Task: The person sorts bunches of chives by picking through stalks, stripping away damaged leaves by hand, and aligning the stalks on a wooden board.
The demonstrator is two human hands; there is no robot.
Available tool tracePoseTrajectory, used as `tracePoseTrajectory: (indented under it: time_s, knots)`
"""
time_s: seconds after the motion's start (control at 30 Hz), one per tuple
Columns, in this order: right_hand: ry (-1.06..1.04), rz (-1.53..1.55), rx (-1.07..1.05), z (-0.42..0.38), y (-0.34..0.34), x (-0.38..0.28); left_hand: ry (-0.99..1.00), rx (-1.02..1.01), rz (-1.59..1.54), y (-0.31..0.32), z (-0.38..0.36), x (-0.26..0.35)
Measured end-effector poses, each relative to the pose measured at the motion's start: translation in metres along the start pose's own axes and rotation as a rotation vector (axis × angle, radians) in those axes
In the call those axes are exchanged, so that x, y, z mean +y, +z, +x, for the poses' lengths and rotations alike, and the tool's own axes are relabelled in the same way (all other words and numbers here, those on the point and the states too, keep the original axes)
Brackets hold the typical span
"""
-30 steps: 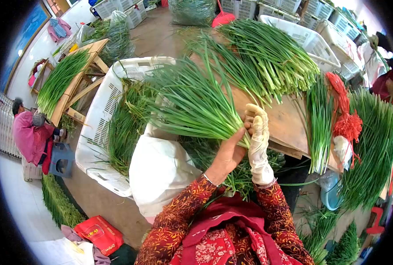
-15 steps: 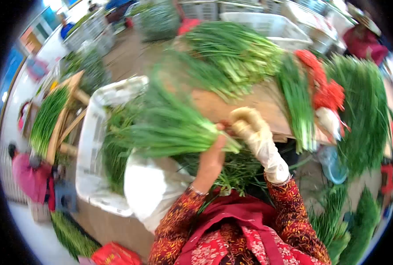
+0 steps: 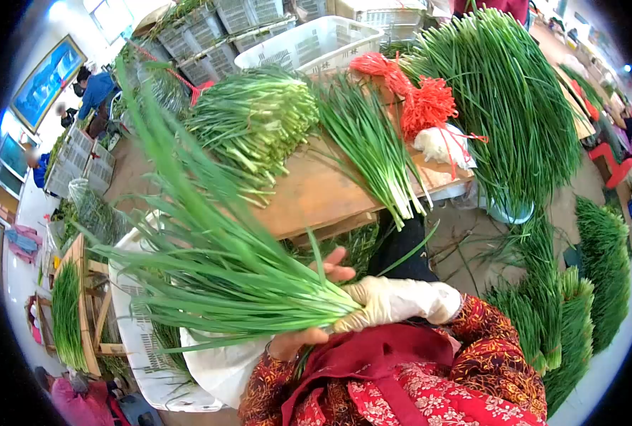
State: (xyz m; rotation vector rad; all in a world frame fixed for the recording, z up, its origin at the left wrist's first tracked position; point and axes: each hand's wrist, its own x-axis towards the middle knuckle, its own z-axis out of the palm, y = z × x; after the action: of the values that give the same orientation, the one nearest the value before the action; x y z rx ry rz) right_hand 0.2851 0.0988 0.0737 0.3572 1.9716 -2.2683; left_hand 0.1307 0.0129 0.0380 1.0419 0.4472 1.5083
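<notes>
A bunch of garlic chives [image 3: 259,284] lies across my body, its leaves fanning out to the left. My right hand [image 3: 373,302], in a pale rubber glove, is closed around the white stem ends. Beneath the bunch, my bare left hand [image 3: 298,343] cradles it loosely. The left thumb side shows on the near edge and the fingertips come out beyond the far edge; the palm is hidden. Ahead on the wooden table [image 3: 316,192] sit a stacked pile of trimmed chives [image 3: 259,121] and a smaller loose bundle [image 3: 373,149].
Red ties [image 3: 426,106] rest by a white bundle [image 3: 444,145] at the table's right. A large chive heap [image 3: 500,106] hangs over the edge there. A white crate [image 3: 134,312] stands at left, another crate [image 3: 316,46] behind the table. More chives [image 3: 571,334] lie on the floor.
My view has turned right. My right hand has taken hold of the chives' stem ends, where my left hand gripped before. The left hand has slid under the bunch, its grip looser.
</notes>
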Motion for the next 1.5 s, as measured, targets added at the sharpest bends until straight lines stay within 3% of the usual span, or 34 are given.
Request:
tracePoseTrajectory:
  time_s: [0.13,0.27,0.3,0.37,0.4,0.47,0.6,0.7,0.77,0.8,0.87,0.93,0.97,1.0,1.03,1.1,1.13,1.2,1.23,1.3,1.33,1.43,1.5]
  knots:
    - [0.0,0.357,-0.014,-0.023,-0.008,0.006,0.2,-0.23,-0.198,0.019,0.055,-0.007]
    - [-0.002,0.571,0.04,-0.038,-0.034,0.006,0.18,-0.379,-0.513,0.009,0.119,-0.028]
    - [-0.027,0.547,0.115,-0.043,-0.04,0.002,0.079,-0.35,-0.484,0.011,0.132,-0.03]
    - [-0.081,0.565,0.189,-0.051,-0.056,-0.001,-0.12,-0.498,-0.439,0.005,0.165,-0.028]
    - [-0.079,0.567,0.239,-0.054,-0.063,-0.004,-0.121,-0.496,-0.443,0.012,0.177,-0.026]
    - [-0.113,0.605,0.329,-0.058,-0.079,-0.003,0.005,-0.188,-0.522,0.032,0.2,-0.021]
    - [-0.112,0.612,0.477,-0.062,-0.11,-0.005,0.03,-0.003,-0.422,0.004,0.252,-0.049]
    - [-0.088,0.634,0.467,-0.057,-0.134,0.025,-0.057,0.155,-0.362,-0.034,0.279,-0.066]
    - [0.03,0.667,0.554,-0.051,-0.141,0.043,-0.284,0.388,-0.152,-0.079,0.29,-0.09]
    - [0.04,0.672,0.552,-0.049,-0.143,0.048,-0.288,0.396,-0.157,-0.086,0.29,-0.096]
    - [0.079,0.65,0.568,-0.047,-0.145,0.055,-0.35,0.59,0.253,-0.099,0.29,-0.109]
    - [0.129,0.633,0.587,-0.046,-0.143,0.055,-0.292,0.654,0.499,-0.084,0.285,-0.092]
    - [0.136,0.635,0.592,-0.046,-0.143,0.054,-0.24,0.704,0.673,-0.073,0.281,-0.079]
    - [0.142,0.619,0.592,-0.046,-0.143,0.053,-0.017,0.629,0.714,-0.081,0.279,-0.071]
    - [0.147,0.605,0.591,-0.046,-0.143,0.052,0.027,0.757,0.925,-0.083,0.274,-0.068]
    - [0.163,0.58,0.607,-0.046,-0.143,0.051,0.329,0.603,1.246,-0.074,0.254,-0.063]
    - [0.183,0.563,0.606,-0.045,-0.144,0.05,0.329,0.602,1.241,-0.062,0.243,-0.062]
    - [0.201,0.506,0.598,-0.045,-0.144,0.048,0.356,-0.1,1.634,-0.033,0.225,-0.073]
    - [0.209,0.504,0.6,-0.044,-0.144,0.049,0.421,-0.266,1.686,-0.027,0.218,-0.088]
    - [0.221,0.446,0.596,-0.044,-0.145,0.05,0.185,-0.565,1.822,-0.033,0.213,-0.103]
    - [0.197,0.396,0.578,-0.05,-0.145,0.049,0.217,-0.544,1.805,-0.037,0.214,-0.108]
    - [0.495,-0.021,0.622,-0.068,-0.145,0.03,0.181,-0.607,1.816,-0.042,0.216,-0.104]
    - [0.455,-0.081,0.7,-0.083,-0.137,0.044,0.299,-0.638,1.849,-0.045,0.214,-0.103]
